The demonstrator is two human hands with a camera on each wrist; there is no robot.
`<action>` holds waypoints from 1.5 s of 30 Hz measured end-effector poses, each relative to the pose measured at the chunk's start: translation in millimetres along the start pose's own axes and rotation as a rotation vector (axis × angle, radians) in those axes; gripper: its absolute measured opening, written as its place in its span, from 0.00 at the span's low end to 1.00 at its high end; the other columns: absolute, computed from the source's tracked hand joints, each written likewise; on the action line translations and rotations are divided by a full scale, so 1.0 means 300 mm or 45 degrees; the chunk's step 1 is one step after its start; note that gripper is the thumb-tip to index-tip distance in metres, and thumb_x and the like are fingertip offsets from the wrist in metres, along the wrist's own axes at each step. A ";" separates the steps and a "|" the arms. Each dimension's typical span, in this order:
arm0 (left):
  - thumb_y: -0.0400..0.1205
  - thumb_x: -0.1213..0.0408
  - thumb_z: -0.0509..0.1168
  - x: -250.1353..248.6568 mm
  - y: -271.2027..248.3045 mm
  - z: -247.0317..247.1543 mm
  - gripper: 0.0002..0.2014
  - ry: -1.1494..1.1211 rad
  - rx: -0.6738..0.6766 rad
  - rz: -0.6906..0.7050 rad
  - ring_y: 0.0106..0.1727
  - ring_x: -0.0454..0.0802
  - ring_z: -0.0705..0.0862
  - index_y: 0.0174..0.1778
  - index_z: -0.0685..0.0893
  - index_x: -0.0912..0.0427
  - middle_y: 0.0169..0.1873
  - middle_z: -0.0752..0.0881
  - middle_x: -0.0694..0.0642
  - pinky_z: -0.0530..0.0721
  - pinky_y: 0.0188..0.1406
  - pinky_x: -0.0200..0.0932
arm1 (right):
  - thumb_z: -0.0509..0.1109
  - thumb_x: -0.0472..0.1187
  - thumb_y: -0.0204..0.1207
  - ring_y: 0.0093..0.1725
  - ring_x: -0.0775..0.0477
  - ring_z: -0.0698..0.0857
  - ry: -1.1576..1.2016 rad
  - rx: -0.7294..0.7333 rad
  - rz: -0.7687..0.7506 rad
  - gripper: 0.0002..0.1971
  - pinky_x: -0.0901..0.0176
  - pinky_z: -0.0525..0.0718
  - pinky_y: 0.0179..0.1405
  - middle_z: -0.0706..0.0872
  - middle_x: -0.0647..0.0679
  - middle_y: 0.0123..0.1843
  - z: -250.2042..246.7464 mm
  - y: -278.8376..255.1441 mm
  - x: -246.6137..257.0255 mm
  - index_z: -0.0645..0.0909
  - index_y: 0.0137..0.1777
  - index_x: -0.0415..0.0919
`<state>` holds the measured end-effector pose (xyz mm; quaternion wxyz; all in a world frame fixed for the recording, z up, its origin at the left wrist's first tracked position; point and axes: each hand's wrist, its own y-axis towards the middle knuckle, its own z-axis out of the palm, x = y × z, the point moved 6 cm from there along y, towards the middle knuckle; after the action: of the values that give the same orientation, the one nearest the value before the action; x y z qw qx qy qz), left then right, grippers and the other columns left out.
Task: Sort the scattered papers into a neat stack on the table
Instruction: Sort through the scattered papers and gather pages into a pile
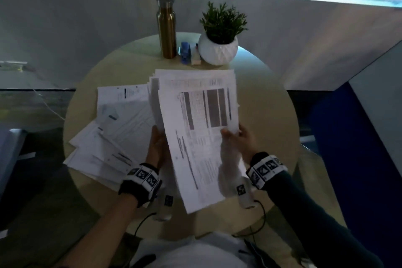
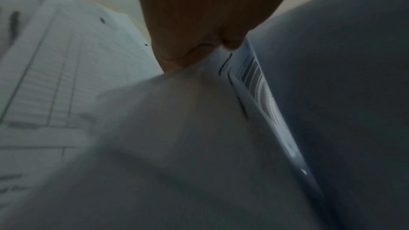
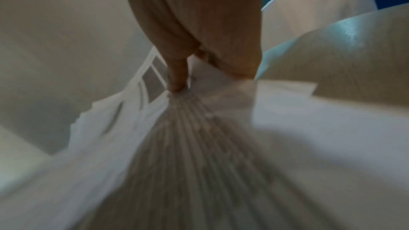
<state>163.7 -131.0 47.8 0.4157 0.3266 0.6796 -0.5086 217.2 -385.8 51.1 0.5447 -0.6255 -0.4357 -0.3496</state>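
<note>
A bundle of printed papers (image 1: pixel 195 128) is held up above the round table (image 1: pixel 265 98), tilted toward me. My left hand (image 1: pixel 157 148) grips its left edge from below; in the left wrist view the left hand (image 2: pixel 199 29) pinches the bundle of papers (image 2: pixel 177 128) at close range. My right hand (image 1: pixel 238 140) pinches the right edge, thumb on the top sheet; the right wrist view shows the right hand (image 3: pixel 194 55) pressing on the blurred bundle of papers (image 3: pixel 199 146). Several loose sheets (image 1: pixel 108 132) lie fanned out on the table's left side.
At the table's far edge stand a gold metal bottle (image 1: pixel 166 28), a small blue stapler (image 1: pixel 185 52), a small white block (image 1: pixel 195 56) and a potted plant (image 1: pixel 218 37) in a white pot. A blue panel (image 1: pixel 356 148) stands at the right.
</note>
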 end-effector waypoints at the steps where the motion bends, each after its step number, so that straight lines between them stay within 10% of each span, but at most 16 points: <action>1: 0.86 0.46 0.45 -0.014 -0.007 0.027 0.27 -0.088 0.072 -0.005 0.59 0.50 0.83 0.74 0.70 0.60 0.60 0.82 0.55 0.81 0.60 0.45 | 0.74 0.36 0.73 0.34 0.56 0.89 0.033 0.001 -0.013 0.07 0.61 0.86 0.31 0.91 0.54 0.35 0.004 -0.015 0.002 0.82 0.50 0.43; 3: 0.82 0.38 0.46 -0.038 -0.016 0.053 0.33 -0.129 0.143 0.007 0.68 0.47 0.78 0.76 0.68 0.58 0.70 0.77 0.52 0.74 0.71 0.45 | 0.73 0.35 0.73 0.37 0.50 0.90 0.083 -0.050 -0.060 0.16 0.61 0.87 0.31 0.89 0.49 0.43 -0.010 -0.039 0.016 0.73 0.58 0.40; 7: 0.86 0.61 0.55 -0.076 -0.033 0.066 0.31 0.086 -0.001 0.258 0.79 0.43 0.56 0.81 0.48 0.62 0.79 0.57 0.51 0.54 0.69 0.27 | 0.70 0.32 0.75 0.46 0.54 0.90 0.136 -0.183 -0.323 0.21 0.53 0.91 0.43 0.87 0.50 0.51 -0.035 -0.084 0.072 0.69 0.65 0.43; 10: 0.86 0.66 0.54 -0.127 -0.072 0.070 0.28 0.057 -0.139 0.434 0.74 0.40 0.64 0.80 0.51 0.65 0.76 0.63 0.53 0.64 0.65 0.21 | 0.68 0.32 0.77 0.55 0.45 0.86 0.164 -0.240 -0.528 0.15 0.48 0.88 0.53 0.86 0.47 0.54 -0.040 -0.120 0.111 0.78 0.61 0.47; 13: 0.86 0.70 0.54 -0.123 -0.089 0.109 0.20 -0.042 0.022 0.573 0.61 0.24 0.78 0.67 0.62 0.42 0.63 0.77 0.43 0.78 0.52 0.20 | 0.66 0.32 0.78 0.56 0.56 0.85 0.124 -0.256 -0.545 0.17 0.60 0.86 0.54 0.85 0.54 0.56 -0.027 -0.141 0.092 0.77 0.60 0.55; 15: 0.85 0.68 0.56 -0.074 -0.079 0.134 0.19 0.001 0.120 0.530 0.59 0.34 0.83 0.59 0.62 0.36 0.59 0.79 0.43 0.83 0.49 0.27 | 0.69 0.40 0.77 0.59 0.59 0.83 -0.013 -0.209 -0.483 0.17 0.64 0.84 0.56 0.84 0.52 0.59 -0.003 -0.137 0.045 0.76 0.65 0.51; 20: 0.85 0.68 0.56 0.010 -0.032 0.144 0.16 0.149 0.064 0.429 0.57 0.51 0.84 0.66 0.63 0.51 0.58 0.81 0.54 0.86 0.57 0.47 | 0.68 0.33 0.77 0.55 0.48 0.81 -0.125 -0.316 -0.287 0.16 0.49 0.83 0.56 0.83 0.46 0.58 -0.025 -0.085 -0.012 0.76 0.65 0.33; 24: 0.82 0.69 0.61 -0.011 -0.005 0.120 0.17 0.205 -0.002 0.497 0.48 0.33 0.83 0.66 0.66 0.56 0.51 0.82 0.49 0.82 0.46 0.29 | 0.67 0.29 0.76 0.46 0.52 0.82 -0.023 -0.435 -0.267 0.20 0.68 0.83 0.39 0.80 0.44 0.53 -0.143 -0.043 0.003 0.68 0.67 0.36; 29: 0.73 0.71 0.72 0.155 0.036 -0.060 0.25 0.339 -0.392 0.124 0.57 0.60 0.79 0.64 0.70 0.63 0.58 0.76 0.59 0.80 0.57 0.56 | 0.67 0.35 0.76 0.63 0.42 0.76 -0.340 -0.689 -0.096 0.34 0.46 0.77 0.55 0.73 0.44 0.67 -0.364 -0.036 -0.070 0.56 0.78 0.50; 33: 0.66 0.63 0.79 0.307 -0.005 -0.229 0.40 0.475 -0.668 -0.422 0.68 0.70 0.71 0.71 0.66 0.65 0.70 0.67 0.69 0.76 0.63 0.69 | 0.65 0.46 0.79 0.62 0.38 0.75 -0.842 -0.355 0.414 0.29 0.44 0.74 0.61 0.74 0.39 0.68 -0.417 0.007 -0.243 0.59 0.78 0.47; 36: 0.65 0.60 0.80 0.365 -0.062 -0.316 0.47 0.317 -0.836 -0.638 0.74 0.72 0.63 0.75 0.59 0.61 0.76 0.59 0.69 0.69 0.70 0.69 | 0.75 0.56 0.66 0.76 0.28 0.63 -1.266 -0.315 0.641 0.55 0.36 0.65 0.73 0.57 0.31 0.80 -0.420 0.022 -0.280 0.38 0.81 0.51; 39: 0.66 0.56 0.79 0.407 -0.103 -0.373 0.57 0.193 -0.927 -0.855 0.81 0.69 0.48 0.81 0.44 0.60 0.82 0.45 0.67 0.52 0.79 0.67 | 0.76 0.50 0.67 0.80 0.28 0.51 -1.423 -0.374 0.421 0.53 0.29 0.57 0.76 0.45 0.33 0.83 -0.310 0.044 -0.146 0.40 0.81 0.50; 42: 0.70 0.55 0.76 0.412 -0.098 -0.395 0.57 0.180 -0.897 -0.924 0.82 0.68 0.47 0.81 0.39 0.63 0.82 0.43 0.66 0.51 0.79 0.64 | 0.73 0.42 0.71 0.72 0.32 0.69 -1.276 -0.090 -0.117 0.31 0.39 0.71 0.70 0.71 0.35 0.72 -0.036 0.116 -0.022 0.66 0.73 0.41; 45: 0.70 0.62 0.76 0.407 -0.062 -0.430 0.52 0.176 -0.928 -0.856 0.78 0.71 0.58 0.80 0.47 0.64 0.80 0.53 0.68 0.61 0.76 0.67 | 0.74 0.41 0.72 0.61 0.39 0.80 -0.979 0.266 -0.207 0.24 0.45 0.80 0.61 0.80 0.39 0.61 0.269 0.159 0.008 0.73 0.66 0.36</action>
<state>63.6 -9.3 -36.3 0.2698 -0.0440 0.9068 -0.3210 259.2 -307.2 22.4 0.3732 -0.6155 -0.6888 -0.0859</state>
